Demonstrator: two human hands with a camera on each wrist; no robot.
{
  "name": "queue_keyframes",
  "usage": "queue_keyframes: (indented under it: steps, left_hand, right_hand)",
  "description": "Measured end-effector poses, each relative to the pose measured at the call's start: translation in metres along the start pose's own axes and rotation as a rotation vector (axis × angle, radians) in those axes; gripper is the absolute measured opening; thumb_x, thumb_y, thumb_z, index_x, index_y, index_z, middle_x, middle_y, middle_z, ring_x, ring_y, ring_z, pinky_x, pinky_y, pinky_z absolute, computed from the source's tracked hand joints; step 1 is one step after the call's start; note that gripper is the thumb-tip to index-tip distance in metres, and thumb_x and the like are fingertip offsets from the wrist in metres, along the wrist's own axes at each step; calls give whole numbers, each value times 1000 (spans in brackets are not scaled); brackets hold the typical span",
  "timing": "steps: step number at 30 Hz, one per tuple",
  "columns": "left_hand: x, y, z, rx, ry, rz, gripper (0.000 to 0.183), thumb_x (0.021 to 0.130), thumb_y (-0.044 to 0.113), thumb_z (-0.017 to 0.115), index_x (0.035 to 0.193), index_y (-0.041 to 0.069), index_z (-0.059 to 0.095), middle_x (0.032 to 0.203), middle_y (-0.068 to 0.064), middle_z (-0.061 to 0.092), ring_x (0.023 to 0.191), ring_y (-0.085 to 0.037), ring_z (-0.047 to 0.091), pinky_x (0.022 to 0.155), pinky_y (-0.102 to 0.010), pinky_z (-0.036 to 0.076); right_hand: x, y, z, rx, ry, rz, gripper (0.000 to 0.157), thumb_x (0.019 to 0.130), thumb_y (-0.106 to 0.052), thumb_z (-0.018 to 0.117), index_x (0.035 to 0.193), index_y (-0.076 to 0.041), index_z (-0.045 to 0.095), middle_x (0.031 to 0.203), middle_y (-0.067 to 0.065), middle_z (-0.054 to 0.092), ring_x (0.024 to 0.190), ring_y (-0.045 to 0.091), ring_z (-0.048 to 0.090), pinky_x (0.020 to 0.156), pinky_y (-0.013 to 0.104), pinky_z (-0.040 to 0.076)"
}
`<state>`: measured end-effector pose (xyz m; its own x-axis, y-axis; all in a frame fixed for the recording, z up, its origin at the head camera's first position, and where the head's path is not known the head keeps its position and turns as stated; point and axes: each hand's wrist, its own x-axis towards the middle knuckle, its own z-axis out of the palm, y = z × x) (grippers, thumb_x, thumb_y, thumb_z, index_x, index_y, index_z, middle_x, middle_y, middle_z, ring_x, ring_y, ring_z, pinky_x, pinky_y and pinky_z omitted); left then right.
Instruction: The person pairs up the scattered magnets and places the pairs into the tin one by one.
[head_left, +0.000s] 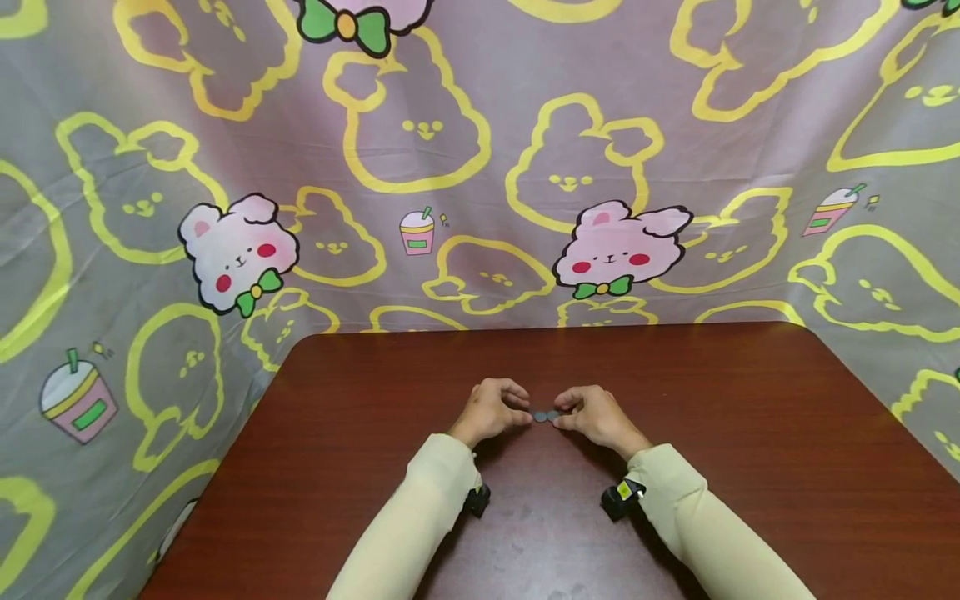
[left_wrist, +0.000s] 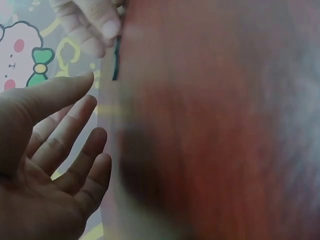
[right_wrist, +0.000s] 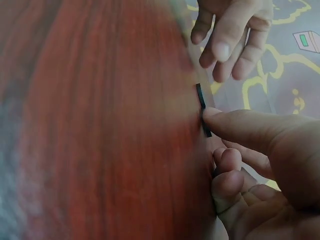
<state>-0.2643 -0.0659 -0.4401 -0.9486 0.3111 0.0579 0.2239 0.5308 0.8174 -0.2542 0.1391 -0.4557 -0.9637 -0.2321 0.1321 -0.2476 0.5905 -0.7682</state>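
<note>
Two small dark grey discs sit side by side between the hands in the head view, a left disc (head_left: 540, 417) and a right disc (head_left: 552, 415). Edge-on in the right wrist view, they look like a thin dark strip (right_wrist: 201, 95). My right hand (head_left: 596, 417) pinches the right disc, its thumb (right_wrist: 235, 122) against it; the finger behind is partly hidden. Close to the left disc, my left hand (head_left: 491, 411) has loosely bent fingers spread apart from the thumb (left_wrist: 60, 95). A gap shows between that hand and the strip in the left wrist view.
A reddish-brown wooden table (head_left: 375, 367) lies under both hands. Behind and beside it hangs a grey-pink cloth (head_left: 495, 208) printed with cartoon animals. Each wrist carries a small black camera, such as the right camera (head_left: 615, 502).
</note>
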Motion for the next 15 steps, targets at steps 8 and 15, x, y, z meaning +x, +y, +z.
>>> queue_keyframes:
  steps: [8,15]
  left_hand:
    - [-6,0,-17,-16,-19,-12,34,71,10,81,102,5,69,90,-1,71,91,-19,64,82,-33,48]
    - [-16,-6,-37,-41,-39,4,37,74,12,79,107,2,66,96,-4,70,93,-21,64,81,-36,49]
  right_hand:
    - [2,0,-1,-52,-16,-11,25,69,-9,80,91,-3,72,79,3,68,69,11,60,62,28,48]
    - [4,3,-1,-60,-47,4,26,70,-10,80,94,-4,73,83,2,68,69,11,59,62,28,48]
